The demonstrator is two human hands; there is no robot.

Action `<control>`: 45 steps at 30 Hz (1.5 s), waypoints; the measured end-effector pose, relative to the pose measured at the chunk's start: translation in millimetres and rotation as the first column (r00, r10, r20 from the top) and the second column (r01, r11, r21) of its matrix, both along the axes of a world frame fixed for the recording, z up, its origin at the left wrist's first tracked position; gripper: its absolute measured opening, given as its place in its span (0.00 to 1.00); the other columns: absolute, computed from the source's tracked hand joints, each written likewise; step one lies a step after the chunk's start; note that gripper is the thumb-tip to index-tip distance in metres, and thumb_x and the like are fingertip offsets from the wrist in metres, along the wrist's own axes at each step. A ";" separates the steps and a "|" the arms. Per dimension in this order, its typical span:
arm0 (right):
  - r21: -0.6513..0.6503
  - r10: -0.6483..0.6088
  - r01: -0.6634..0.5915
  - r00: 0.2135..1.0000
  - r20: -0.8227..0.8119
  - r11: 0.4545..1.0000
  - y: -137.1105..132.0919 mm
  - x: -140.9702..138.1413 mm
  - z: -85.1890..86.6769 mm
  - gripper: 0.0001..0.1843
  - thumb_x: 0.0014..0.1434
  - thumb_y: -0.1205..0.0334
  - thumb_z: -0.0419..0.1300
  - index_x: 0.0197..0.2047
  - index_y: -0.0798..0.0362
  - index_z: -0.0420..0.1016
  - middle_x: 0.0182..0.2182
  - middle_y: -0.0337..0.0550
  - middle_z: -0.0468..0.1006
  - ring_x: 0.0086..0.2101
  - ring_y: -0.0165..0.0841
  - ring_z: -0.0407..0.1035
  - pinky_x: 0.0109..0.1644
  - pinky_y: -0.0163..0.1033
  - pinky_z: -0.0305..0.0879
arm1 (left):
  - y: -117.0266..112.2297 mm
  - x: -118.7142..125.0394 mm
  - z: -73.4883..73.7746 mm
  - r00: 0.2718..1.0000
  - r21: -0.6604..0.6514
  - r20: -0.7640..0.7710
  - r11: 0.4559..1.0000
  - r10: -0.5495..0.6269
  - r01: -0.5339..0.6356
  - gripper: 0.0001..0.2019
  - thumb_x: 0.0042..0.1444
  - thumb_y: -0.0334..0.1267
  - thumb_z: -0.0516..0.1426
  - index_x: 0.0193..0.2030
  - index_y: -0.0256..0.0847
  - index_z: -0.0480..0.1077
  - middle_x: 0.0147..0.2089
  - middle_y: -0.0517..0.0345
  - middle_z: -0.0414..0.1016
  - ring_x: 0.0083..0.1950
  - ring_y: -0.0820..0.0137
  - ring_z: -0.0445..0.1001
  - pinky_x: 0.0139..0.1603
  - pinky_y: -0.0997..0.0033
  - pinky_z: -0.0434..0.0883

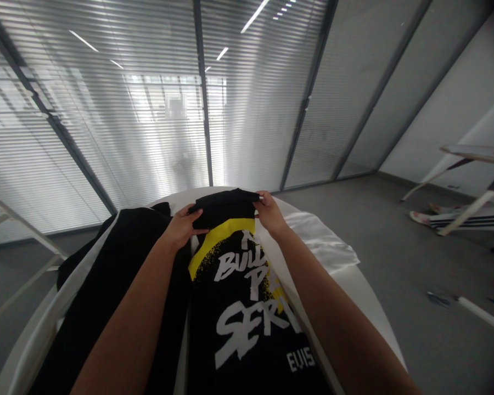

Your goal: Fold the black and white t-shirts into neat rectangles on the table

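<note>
A black T-shirt (247,323) with white lettering and a yellow patch lies lengthwise on a round white table (366,291). Its far end is folded back toward me over the print. My left hand (183,225) pinches the left corner of that folded edge. At the right corner my right hand (269,213) grips the same edge, fingers closed on the cloth. Both forearms reach out over the shirt.
Another black garment (107,274) drapes over the table's left side. A white cloth (321,238) lies on the right. Glass walls with blinds (148,109) stand behind. A second table's legs (469,208) and someone's feet (424,216) show at right on the grey floor.
</note>
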State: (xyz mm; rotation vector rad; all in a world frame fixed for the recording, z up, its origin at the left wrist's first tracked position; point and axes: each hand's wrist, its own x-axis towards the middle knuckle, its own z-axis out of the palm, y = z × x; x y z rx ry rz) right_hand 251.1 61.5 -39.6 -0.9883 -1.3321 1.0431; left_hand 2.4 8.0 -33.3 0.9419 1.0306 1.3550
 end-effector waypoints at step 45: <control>0.003 0.203 -0.228 0.862 -0.464 0.974 -3.6 1.3 -34.1 0.08 0.44 0.61 0.56 0.32 0.48 0.66 0.34 0.40 0.74 0.40 0.38 0.69 0.46 0.46 0.67 | 7.8 -14.1 -19.2 0.916 0.357 -0.281 0.917 0.287 -0.178 0.04 0.37 0.29 0.63 0.19 0.41 0.73 0.36 0.55 0.77 0.44 0.62 0.75 0.44 0.65 0.75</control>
